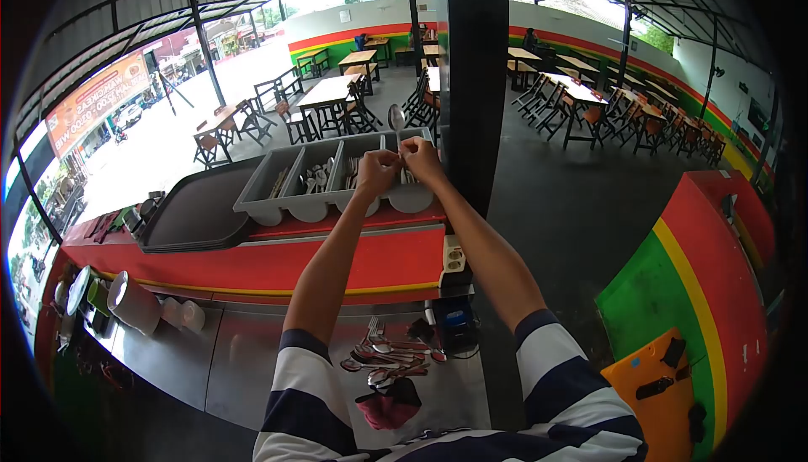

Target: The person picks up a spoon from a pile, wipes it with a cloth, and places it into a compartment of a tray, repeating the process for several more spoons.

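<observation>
Both my hands are raised together over a grey cutlery tray (271, 205) on the red counter. A spoon (396, 117) stands upright between them, bowl up. My right hand (421, 161) is closed at its handle. My left hand (378, 171) is closed beside it, its fingertips close to the handle; what it pinches is too small to make out. Spoons (317, 177) and other cutlery lie in the tray's compartments. Below, on the steel worktop, lies a pile of spoons and forks (389, 353) next to a dark and pink cloth (391, 407).
Dark serving trays (198, 205) are stacked left of the cutlery tray. A black pillar (475, 83) rises just right of it. A power socket (454, 256) is on the counter's end, above a dark blue device (455, 323). White containers (135, 302) stand at the left.
</observation>
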Motion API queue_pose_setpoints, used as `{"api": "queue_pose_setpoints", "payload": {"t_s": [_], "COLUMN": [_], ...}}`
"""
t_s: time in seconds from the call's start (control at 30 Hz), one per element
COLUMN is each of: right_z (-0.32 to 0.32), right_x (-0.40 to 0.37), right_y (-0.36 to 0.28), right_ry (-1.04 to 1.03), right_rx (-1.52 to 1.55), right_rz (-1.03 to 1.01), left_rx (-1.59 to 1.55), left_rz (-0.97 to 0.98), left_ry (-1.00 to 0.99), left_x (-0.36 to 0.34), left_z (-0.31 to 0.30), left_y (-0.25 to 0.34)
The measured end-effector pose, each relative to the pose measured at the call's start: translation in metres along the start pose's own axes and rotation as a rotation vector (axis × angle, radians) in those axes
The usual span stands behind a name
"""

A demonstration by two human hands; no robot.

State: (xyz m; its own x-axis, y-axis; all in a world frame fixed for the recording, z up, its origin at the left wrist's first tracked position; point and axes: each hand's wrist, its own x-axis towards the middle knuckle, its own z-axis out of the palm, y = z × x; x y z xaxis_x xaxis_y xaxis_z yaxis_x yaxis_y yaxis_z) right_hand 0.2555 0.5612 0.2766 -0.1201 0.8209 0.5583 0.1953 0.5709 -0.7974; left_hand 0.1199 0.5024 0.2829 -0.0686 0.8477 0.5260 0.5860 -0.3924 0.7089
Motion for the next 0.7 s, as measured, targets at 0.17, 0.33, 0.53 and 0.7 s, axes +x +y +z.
{"api": "queue_pose_setpoints", "payload": {"t_s": [0.17,0.33,0.53,0.7], "right_z": [0.004,0.002,0.004,0.004], "right_x": [0.006,-0.001,-0.009,-0.012], "right_y": [0.019,0.011,-0.001,-0.01], "right_ry": [-0.025,-0.082,-0.133,-0.151], "right_rx": [-0.217,-0.391,-0.591,-0.647], "right_rz": [0.043,0.079,0.159,0.233], "left_rx": [0.272,0.308,0.272,0.312], "left_rz": [-0.136,-0.147,-0.147,-0.146], "left_ry": [-0.009,-0.085,-0.194,-0.168], "left_x": [-0.009,-0.005,-0.002,-0.006], "left_z": [0.004,0.001,-0.004,-0.004], "left_y": [0.019,0.002,-0.009,-0.001]}}
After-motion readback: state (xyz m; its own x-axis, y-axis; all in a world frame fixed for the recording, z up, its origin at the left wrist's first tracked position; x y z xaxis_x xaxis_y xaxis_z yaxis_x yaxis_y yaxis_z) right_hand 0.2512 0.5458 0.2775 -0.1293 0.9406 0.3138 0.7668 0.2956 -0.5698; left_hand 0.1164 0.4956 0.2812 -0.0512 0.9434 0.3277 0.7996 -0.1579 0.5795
